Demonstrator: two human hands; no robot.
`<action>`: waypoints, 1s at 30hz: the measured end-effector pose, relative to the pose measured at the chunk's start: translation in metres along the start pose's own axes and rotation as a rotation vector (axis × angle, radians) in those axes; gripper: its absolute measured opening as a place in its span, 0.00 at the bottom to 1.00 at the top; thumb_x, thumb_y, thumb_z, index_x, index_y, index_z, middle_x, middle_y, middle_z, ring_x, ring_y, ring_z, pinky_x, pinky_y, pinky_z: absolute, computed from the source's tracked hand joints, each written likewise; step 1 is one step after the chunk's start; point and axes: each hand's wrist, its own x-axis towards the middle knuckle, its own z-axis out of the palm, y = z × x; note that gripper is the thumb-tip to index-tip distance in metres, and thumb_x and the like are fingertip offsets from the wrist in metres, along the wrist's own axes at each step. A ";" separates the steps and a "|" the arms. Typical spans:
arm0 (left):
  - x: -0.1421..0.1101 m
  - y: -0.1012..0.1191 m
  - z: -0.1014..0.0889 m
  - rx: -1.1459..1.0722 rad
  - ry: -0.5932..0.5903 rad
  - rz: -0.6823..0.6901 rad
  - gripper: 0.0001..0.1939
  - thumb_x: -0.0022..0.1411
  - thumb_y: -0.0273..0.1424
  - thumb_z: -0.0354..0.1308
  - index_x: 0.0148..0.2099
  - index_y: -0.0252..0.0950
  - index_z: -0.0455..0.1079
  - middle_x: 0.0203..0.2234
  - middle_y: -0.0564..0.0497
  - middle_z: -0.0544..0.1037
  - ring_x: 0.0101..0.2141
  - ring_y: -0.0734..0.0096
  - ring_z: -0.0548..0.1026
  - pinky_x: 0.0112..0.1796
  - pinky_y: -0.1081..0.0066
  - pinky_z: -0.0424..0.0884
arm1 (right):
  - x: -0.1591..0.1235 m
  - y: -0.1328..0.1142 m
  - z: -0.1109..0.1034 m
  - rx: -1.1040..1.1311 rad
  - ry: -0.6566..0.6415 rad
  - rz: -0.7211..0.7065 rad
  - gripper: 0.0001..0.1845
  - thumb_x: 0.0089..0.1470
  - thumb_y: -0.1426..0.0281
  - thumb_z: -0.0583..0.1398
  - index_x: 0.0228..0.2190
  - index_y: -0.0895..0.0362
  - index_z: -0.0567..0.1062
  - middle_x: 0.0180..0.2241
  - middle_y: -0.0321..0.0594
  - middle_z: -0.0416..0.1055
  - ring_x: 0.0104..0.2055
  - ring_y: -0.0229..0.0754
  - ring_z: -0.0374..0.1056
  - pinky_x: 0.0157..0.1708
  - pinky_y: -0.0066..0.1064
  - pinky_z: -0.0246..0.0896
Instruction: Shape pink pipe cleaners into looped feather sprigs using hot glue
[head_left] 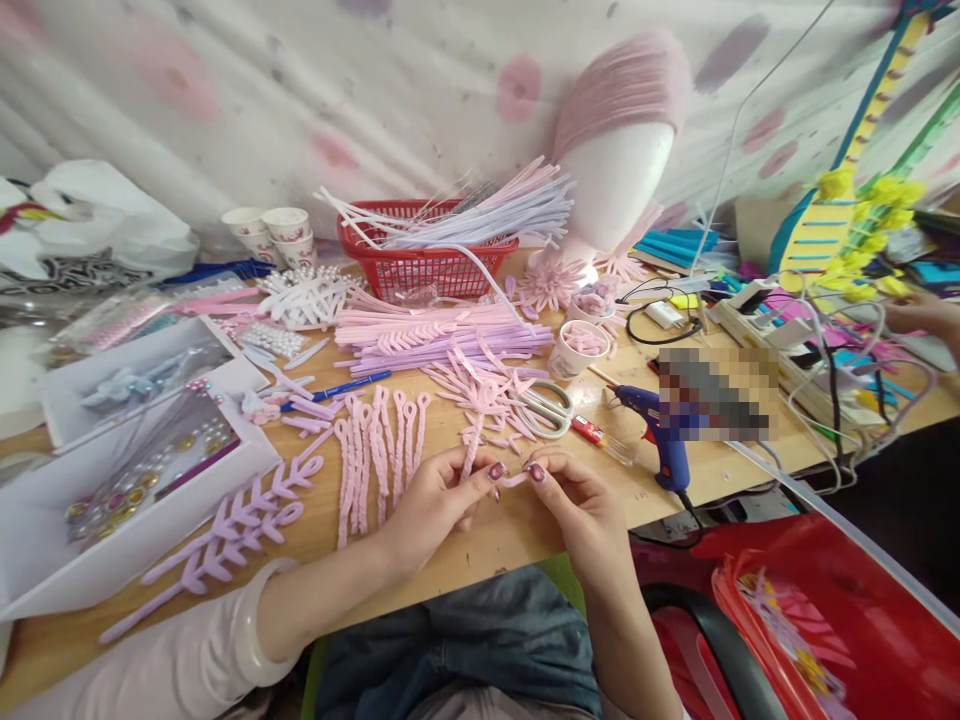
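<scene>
My left hand is closed around the twisted stem of a pink pipe-cleaner flower, whose looped head stands above my fingers. A short pale pink pipe cleaner spans the small gap between my two hands. My right hand pinches its free end between thumb and forefinger. Left of my hands, several braided pink pipe-cleaner strips lie side by side on the table. Just beyond my fingers are scissors with pale handles and loose pink pieces. The part of the stem inside my left hand is hidden.
A blue glue gun with a cord lies to the right, near a power strip. A red basket of pipe cleaners and a foam head stand behind. White boxes sit left. Another person's hand shows far right.
</scene>
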 end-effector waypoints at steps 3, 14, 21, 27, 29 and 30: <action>0.001 -0.001 0.000 0.020 0.005 0.011 0.17 0.52 0.44 0.65 0.31 0.33 0.72 0.23 0.53 0.72 0.16 0.85 0.55 0.18 0.76 0.52 | 0.000 0.001 0.000 0.006 0.016 0.000 0.12 0.48 0.59 0.66 0.25 0.55 0.76 0.28 0.38 0.71 0.33 0.42 0.66 0.37 0.33 0.63; 0.001 -0.001 -0.001 -0.011 -0.004 -0.003 0.17 0.53 0.43 0.65 0.29 0.32 0.73 0.24 0.52 0.73 0.16 0.85 0.55 0.19 0.76 0.51 | 0.002 0.004 -0.004 -0.025 0.041 -0.040 0.11 0.49 0.60 0.66 0.26 0.55 0.77 0.29 0.38 0.72 0.34 0.42 0.67 0.38 0.33 0.63; -0.001 0.007 0.002 -0.161 0.037 -0.038 0.17 0.51 0.41 0.67 0.31 0.32 0.69 0.24 0.54 0.71 0.16 0.87 0.54 0.18 0.78 0.50 | 0.003 0.001 -0.008 -0.056 -0.011 -0.062 0.09 0.50 0.62 0.65 0.26 0.55 0.77 0.30 0.39 0.74 0.36 0.43 0.69 0.40 0.34 0.63; -0.001 0.008 0.003 -0.142 0.046 -0.037 0.17 0.51 0.41 0.67 0.31 0.32 0.68 0.19 0.58 0.66 0.16 0.86 0.54 0.19 0.78 0.51 | 0.002 0.002 -0.010 -0.079 -0.052 -0.069 0.08 0.52 0.63 0.64 0.27 0.54 0.77 0.31 0.38 0.73 0.38 0.43 0.68 0.42 0.32 0.62; -0.001 0.008 0.003 -0.125 0.023 -0.034 0.18 0.51 0.43 0.67 0.31 0.32 0.69 0.22 0.56 0.68 0.16 0.87 0.54 0.19 0.78 0.51 | 0.002 0.002 -0.010 -0.076 -0.058 -0.076 0.08 0.53 0.63 0.64 0.27 0.54 0.77 0.31 0.38 0.73 0.38 0.42 0.68 0.42 0.32 0.62; -0.001 0.007 0.003 -0.112 0.010 -0.031 0.19 0.51 0.44 0.66 0.31 0.31 0.70 0.23 0.55 0.69 0.17 0.87 0.54 0.19 0.78 0.51 | 0.002 0.002 -0.009 -0.069 -0.058 -0.079 0.08 0.53 0.63 0.64 0.27 0.54 0.77 0.31 0.38 0.73 0.38 0.42 0.68 0.42 0.32 0.62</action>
